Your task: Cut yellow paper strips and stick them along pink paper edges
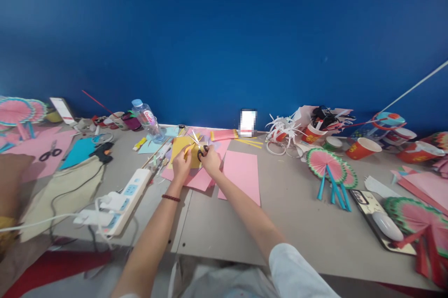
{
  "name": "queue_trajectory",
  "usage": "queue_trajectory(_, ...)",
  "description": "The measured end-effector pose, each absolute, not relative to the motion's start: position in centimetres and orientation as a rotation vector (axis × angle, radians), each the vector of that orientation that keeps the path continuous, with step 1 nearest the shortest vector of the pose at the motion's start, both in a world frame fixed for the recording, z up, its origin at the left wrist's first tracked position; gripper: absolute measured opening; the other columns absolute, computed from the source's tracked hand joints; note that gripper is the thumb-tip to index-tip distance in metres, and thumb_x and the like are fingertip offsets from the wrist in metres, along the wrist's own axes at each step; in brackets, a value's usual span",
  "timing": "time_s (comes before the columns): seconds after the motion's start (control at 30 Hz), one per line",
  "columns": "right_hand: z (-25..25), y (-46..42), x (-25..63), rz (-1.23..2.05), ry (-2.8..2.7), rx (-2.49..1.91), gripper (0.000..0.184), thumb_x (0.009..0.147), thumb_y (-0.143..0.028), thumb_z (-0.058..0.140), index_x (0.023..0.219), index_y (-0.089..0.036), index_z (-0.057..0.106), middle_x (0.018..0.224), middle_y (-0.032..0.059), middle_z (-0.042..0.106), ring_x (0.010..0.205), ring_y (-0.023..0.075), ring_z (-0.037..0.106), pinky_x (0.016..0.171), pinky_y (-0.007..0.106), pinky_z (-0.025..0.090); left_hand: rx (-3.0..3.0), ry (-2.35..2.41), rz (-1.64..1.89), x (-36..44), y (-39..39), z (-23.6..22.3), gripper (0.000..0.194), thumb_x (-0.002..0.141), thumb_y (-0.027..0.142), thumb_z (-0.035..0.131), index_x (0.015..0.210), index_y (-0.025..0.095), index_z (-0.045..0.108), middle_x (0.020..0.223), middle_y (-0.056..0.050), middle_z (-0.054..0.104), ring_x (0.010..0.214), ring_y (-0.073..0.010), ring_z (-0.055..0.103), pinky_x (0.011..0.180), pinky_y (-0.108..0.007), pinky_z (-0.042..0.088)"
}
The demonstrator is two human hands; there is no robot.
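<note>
My right hand grips black-handled scissors, their blades parted and pointing away from me. Close beside it, my left hand pinches a small piece of yellow paper near the blades. Whether the blades touch that paper, I cannot tell. Beneath both hands lies a yellow sheet on top of pink paper. Another pink sheet is flat on the table to the right of my right hand. Several narrow yellow strips rest farther back.
A white power strip with plugged cables lies left of my forearms. A water bottle stands behind it. To the right are pink-and-green paper fans, a phone with a white mouse on it, and red paper cups. A blue wall rises behind the table.
</note>
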State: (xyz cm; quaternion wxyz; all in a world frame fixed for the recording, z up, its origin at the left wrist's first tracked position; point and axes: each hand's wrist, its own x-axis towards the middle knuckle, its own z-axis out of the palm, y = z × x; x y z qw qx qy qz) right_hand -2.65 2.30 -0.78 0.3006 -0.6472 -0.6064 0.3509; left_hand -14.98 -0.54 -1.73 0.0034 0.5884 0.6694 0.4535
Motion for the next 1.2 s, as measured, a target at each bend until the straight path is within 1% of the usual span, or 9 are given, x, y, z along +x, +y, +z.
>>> queue_trajectory(0.27, -1.4, 3.6, -1.1, 1.104, -1.324, -1.476, 0.023, 0.066, -0.019, 0.06, 0.082, -0.024, 0.044, 0.075, -0.003, 0.064, 0.077, 0.0181, 0.064, 0.067, 0.027, 0.046, 1.883, 2.073, 1.383, -14.8, -0.7, -1.6, 0.034, 0.091, 0.033, 0.044, 0.113, 0.019, 0.064, 0.114, -0.007, 0.069, 0.101, -0.0233, 0.066, 0.087, -0.033, 0.05)
queue_trajectory(0.53, -1.0, 2.2, 7.2, 1.065, -1.275, -1.327, 0.025, 0.063, -0.024, 0.059, 0.081, -0.024, 0.043, 0.071, -0.0049, 0.058, 0.064, 0.0137, 0.056, 0.061, 0.026, 0.043, 1.973, 2.04, 1.299, -14.6, -0.6, -2.1, 0.035, 0.088, 0.034, 0.046, 0.114, 0.018, 0.063, 0.115, -0.008, 0.068, 0.105, -0.023, 0.063, 0.093, -0.034, 0.048)
queue_trajectory(0.73, -2.6, -1.2, 13.7, 1.154, -1.056, -1.289, 0.034, 0.055, -0.031, 0.069, 0.079, -0.024, 0.045, 0.067, -0.0055, 0.057, 0.061, 0.0141, 0.055, 0.057, 0.026, 0.043, 2.156, 1.967, 1.125, -14.2, -0.8, -1.8, 0.044, 0.08, 0.026, 0.052, 0.123, 0.017, 0.055, 0.118, -0.01, 0.065, 0.108, -0.0244, 0.06, 0.095, -0.037, 0.047)
queue_trajectory(0.93, -3.1, -5.0, 17.6, 1.1, -0.962, -1.273, 0.039, 0.057, -0.035, 0.076, 0.08, -0.024, 0.047, 0.069, -0.0046, 0.058, 0.062, 0.0138, 0.054, 0.058, 0.026, 0.044, 2.385, 1.864, 0.93, -13.0, -1.0, -0.8, 0.058, 0.075, 0.025, 0.056, 0.132, 0.019, 0.044, 0.136, -0.012, 0.052, 0.122, -0.0284, 0.05, 0.103, -0.044, 0.04)
queue_trajectory(1.0, -3.0, -5.9, 18.3, 1.093, -0.942, -1.257, 0.04, 0.057, -0.037, 0.077, 0.08, -0.023, 0.047, 0.071, -0.0034, 0.059, 0.064, 0.0137, 0.055, 0.059, 0.026, 0.045, 2.454, 1.789, 0.936, -11.7, -1.5, 0.0, 0.057, 0.076, 0.026, 0.057, 0.131, 0.018, 0.044, 0.137, -0.013, 0.05, 0.125, -0.0293, 0.047, 0.104, -0.046, 0.038)
queue_trajectory(1.03, -3.0, -6.2, 18.6, 1.092, -0.93, -1.248, 0.04, 0.057, -0.038, 0.078, 0.08, -0.023, 0.047, 0.072, -0.0029, 0.06, 0.064, 0.0136, 0.055, 0.06, 0.026, 0.045, 2.495, 1.722, 0.937, -10.8, -1.9, 0.4, 0.054, 0.077, 0.026, 0.057, 0.129, 0.018, 0.046, 0.135, -0.013, 0.052, 0.125, -0.0291, 0.047, 0.104, -0.046, 0.038)
queue_trajectory(1.1, -2.9, -6.6, 19.2, 1.101, -0.895, -1.234, 0.041, 0.057, -0.04, 0.079, 0.08, -0.023, 0.049, 0.073, -0.0027, 0.06, 0.065, 0.0134, 0.056, 0.061, 0.026, 0.046, 2.534, 1.596, 0.923, -8.8, -3.0, 1.2, 0.037, 0.081, 0.024, 0.053, 0.117, 0.018, 0.053, 0.122, -0.011, 0.06, 0.116, -0.0263, 0.052, 0.099, -0.042, 0.042)
queue_trajectory(1.17, -2.6, -6.5, 19.7, 1.127, -0.852, -1.215, 0.043, 0.055, -0.04, 0.08, 0.08, -0.022, 0.05, 0.073, -0.0032, 0.059, 0.065, 0.0132, 0.056, 0.063, 0.027, 0.046, 2.554, 1.486, 0.784, -6.7, -4.4, 1.6, 0.019, 0.083, 0.017, 0.047, 0.097, 0.02, 0.06, 0.101, -0.007, 0.065, 0.098, -0.0222, 0.06, 0.087, -0.037, 0.048)
queue_trajectory(1.2, -2.5, -6.4, 19.9, 1.135, -0.831, -1.205, 0.044, 0.054, -0.039, 0.081, 0.081, -0.022, 0.051, 0.073, -0.0034, 0.059, 0.066, 0.0131, 0.056, 0.064, 0.027, 0.046, 2.552, 1.459, 0.706, -5.6, -5.1, 1.6, 0.015, 0.084, 0.016, 0.046, 0.086, 0.02, 0.061, 0.089, -0.006, 0.066, 0.088, -0.021, 0.061, 0.08, -0.036, 0.049)
